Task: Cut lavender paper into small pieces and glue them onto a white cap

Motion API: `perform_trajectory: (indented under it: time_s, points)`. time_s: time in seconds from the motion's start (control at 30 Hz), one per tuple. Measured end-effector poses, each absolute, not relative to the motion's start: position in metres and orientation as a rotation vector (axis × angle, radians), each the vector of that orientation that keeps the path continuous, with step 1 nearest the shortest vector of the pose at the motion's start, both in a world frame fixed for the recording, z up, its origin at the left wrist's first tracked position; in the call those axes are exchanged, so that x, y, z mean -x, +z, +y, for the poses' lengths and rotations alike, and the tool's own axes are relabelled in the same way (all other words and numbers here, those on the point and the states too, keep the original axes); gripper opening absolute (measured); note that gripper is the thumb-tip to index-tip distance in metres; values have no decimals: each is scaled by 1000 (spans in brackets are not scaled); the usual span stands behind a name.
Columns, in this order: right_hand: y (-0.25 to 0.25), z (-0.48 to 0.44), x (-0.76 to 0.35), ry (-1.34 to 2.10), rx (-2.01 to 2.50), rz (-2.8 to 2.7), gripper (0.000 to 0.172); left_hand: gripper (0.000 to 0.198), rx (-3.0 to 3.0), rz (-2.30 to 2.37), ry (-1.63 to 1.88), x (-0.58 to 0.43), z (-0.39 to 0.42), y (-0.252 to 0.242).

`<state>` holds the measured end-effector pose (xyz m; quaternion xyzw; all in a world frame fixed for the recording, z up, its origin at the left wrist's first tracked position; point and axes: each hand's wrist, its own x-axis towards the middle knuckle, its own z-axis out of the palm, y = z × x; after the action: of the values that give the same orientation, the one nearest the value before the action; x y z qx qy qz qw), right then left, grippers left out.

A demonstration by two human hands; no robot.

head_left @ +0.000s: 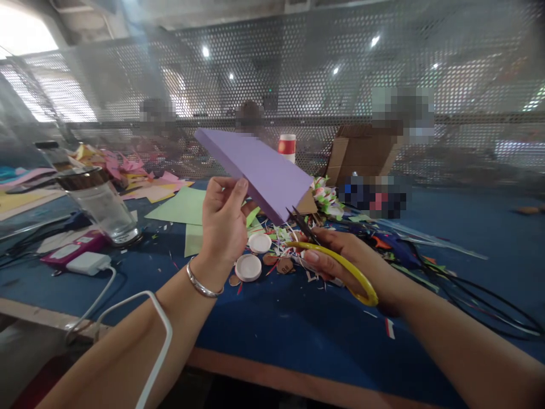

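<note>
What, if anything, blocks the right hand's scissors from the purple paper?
Nothing visible. The scissors in the right hand have their blade tips at the lower corner of the purple paper; contact is unclear. The left hand grips its edge higher, clear of them.

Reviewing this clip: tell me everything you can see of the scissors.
The scissors have dark, pointed, metallic-looking blades, slightly parted, and a yellow handle with a long curved loop, perhaps plastic. The person's right hand holds them above the blue table, its fingers hiding part of the handle. The blades point up and leftward in the picture, tips at the lower corner of the purple paper; whether they touch it cannot be told.
</note>
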<state>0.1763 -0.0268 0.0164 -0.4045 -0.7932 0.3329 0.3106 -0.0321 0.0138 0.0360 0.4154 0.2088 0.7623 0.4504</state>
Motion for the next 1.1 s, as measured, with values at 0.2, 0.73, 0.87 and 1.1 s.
perform_trajectory:
  time_s: [0.2,0.73,0.87,1.1]
  points:
    - [17,-26,-175,906,1123,-2135,30,22,-1045,502,1944,34,14,36]
    - [20,-28,-171,882,1133,-2153,41,24,-1089,492,1951,28,11,35]
    - [20,-30,-170,944,1091,-2110,36,22,-1094,517,1901,19,7,31]
    - [14,-28,-170,907,1104,-2060,37,21,-1119,551,1832,10,0,27]
